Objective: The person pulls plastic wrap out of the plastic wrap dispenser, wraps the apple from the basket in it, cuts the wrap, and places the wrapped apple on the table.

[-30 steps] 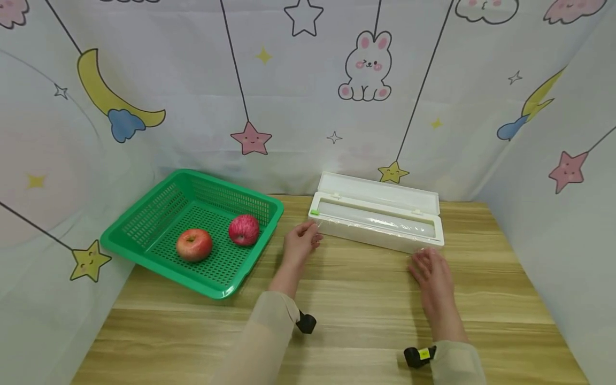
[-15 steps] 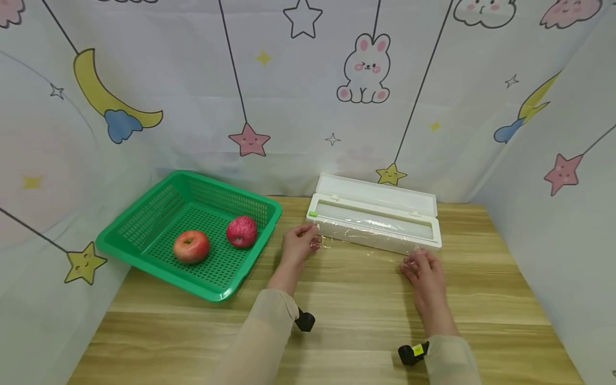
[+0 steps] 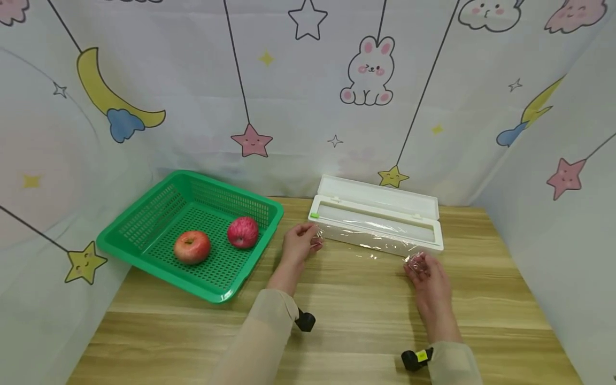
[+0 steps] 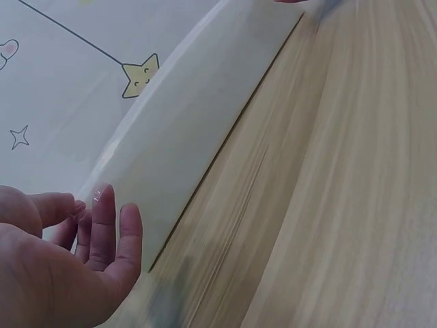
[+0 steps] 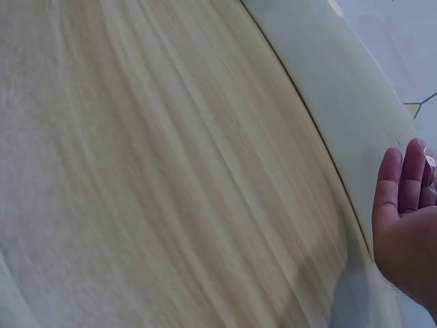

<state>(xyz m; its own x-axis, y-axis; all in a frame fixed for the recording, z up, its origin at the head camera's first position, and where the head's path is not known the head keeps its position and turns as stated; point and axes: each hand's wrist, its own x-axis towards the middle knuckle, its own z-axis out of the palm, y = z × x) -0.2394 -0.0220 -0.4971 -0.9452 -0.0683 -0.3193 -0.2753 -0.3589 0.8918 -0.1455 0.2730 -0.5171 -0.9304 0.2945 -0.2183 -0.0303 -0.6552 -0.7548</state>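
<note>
A clear sheet of plastic wrap (image 3: 368, 245) spans the front of a white wrap dispenser box (image 3: 332, 220), whose lid (image 3: 380, 193) is tipped back. My left hand (image 3: 297, 245) pinches the sheet's left corner between thumb and fingertips, close to the box's front left end. At the other corner my right hand (image 3: 430, 280) pinches the wrap, just before the box's front right end. In the left wrist view the left hand (image 4: 75, 256) has a bit of film at its fingertips. Only part of the right hand (image 5: 406, 212) shows in the right wrist view.
Left of the hands stands a green basket (image 3: 159, 267) holding a red-yellow apple (image 3: 192, 247) and a darker red apple (image 3: 243, 232). A green slider (image 3: 314, 215) sits at the box's left end. A printed curtain (image 3: 298, 107) hangs behind the wooden table (image 3: 356, 331).
Both hands have drawn the wrap slightly toward the person, so more film shows in front of the box. The right hand has come a little nearer. Basket and apples stay put.
</note>
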